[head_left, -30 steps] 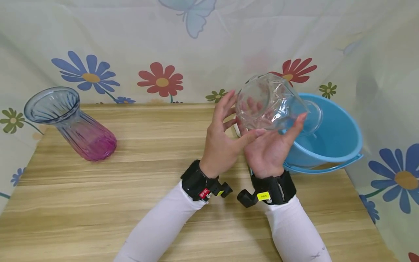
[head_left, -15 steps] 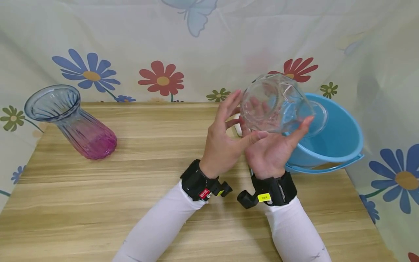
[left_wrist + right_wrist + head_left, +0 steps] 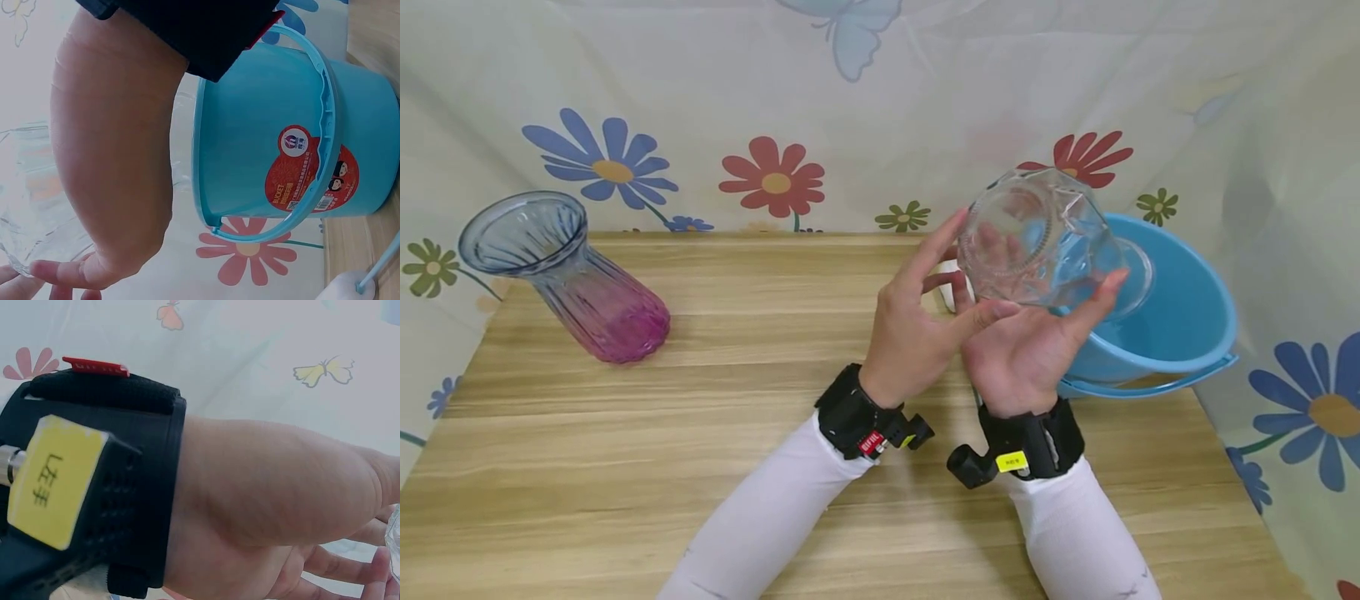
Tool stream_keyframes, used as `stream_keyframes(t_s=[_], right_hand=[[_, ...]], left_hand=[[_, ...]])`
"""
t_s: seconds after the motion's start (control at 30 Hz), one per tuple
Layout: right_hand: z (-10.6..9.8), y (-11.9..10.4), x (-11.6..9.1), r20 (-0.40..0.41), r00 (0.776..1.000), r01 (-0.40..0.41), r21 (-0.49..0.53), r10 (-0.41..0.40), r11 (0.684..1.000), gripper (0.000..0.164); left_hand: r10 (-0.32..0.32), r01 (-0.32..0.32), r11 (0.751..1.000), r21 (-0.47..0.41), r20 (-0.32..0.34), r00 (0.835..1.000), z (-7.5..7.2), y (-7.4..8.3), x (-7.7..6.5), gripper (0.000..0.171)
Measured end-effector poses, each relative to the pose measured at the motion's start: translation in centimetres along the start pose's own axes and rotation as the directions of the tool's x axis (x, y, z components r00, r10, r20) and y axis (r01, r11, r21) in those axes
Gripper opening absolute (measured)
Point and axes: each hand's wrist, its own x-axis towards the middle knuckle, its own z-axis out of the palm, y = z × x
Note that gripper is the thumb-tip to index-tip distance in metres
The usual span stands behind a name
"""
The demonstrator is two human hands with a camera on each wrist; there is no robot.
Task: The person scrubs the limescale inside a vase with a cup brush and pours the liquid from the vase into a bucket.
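Note:
My hands hold a clear faceted glass vase (image 3: pixel 1045 242) up at the right, tilted, its round base toward the left and its flared mouth overlapping the blue bucket (image 3: pixel 1183 287). With thumb and fingers, my left hand (image 3: pixel 917 329) grips it at the base. My right hand (image 3: pixel 1022 354) cups it from below, palm up, the thumb along its near side and the fingers seen through the glass. The left wrist view shows my right hand (image 3: pixel 115 150) with the glass vase (image 3: pixel 37 200) beyond it. In the right wrist view, my left hand (image 3: pixel 281 487) covers most of the glass.
A vase fading from blue to pink (image 3: pixel 572 283) stands at the left on the wooden table (image 3: pixel 737 350). A white-headed thing (image 3: pixel 350 287) with a pale blue rod lies beside the bucket, partly behind my hands. The bucket's handle (image 3: pixel 1157 388) hangs down in front. Flowered cloth surrounds the table.
Both hands have shifted slightly to the right with the glass vase, whose base has turned more toward the head camera. The bucket and coloured vase stay put.

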Motion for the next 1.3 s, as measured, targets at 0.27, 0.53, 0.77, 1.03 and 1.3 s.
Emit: stream_keyframes(t_s=[0.27, 0.53, 0.77, 1.03, 1.3], right_hand=[[0.15, -0.12, -0.29, -0.035, 0.999, 0.005, 0.017, -0.005, 1.0, 0.084], [0.0, 0.05, -0.36, -0.036, 0.999, 0.005, -0.041, -0.006, 0.999, 0.081], [0.1, 0.09, -0.32, -0.026, 1.0, -0.004, -0.011, 0.004, 1.0, 0.083], [0.29, 0.08, -0.12, -0.063, 0.997, 0.033, 0.006, -0.033, 0.999, 0.082], [0.33, 0.13, -0.03, -0.037, 0.999, 0.011, 0.03, -0.01, 0.999, 0.085]], left_hand=[[0.025, -0.025, 1.0, 0.018, -0.001, 1.0, 0.05, -0.12, -0.06, 0.091], [0.03, -0.029, 0.999, 0.045, -0.007, 1.0, 0.1, -0.16, -0.18, 0.091], [0.031, -0.031, 0.998, 0.051, -0.004, 0.999, 0.09, -0.17, -0.22, 0.091], [0.05, -0.05, 0.997, 0.064, 0.005, 0.999, 0.16, -0.19, -0.13, 0.091], [0.031, -0.032, 0.996, 0.089, 0.01, 0.999, 0.01, -0.04, -0.01, 0.09]])
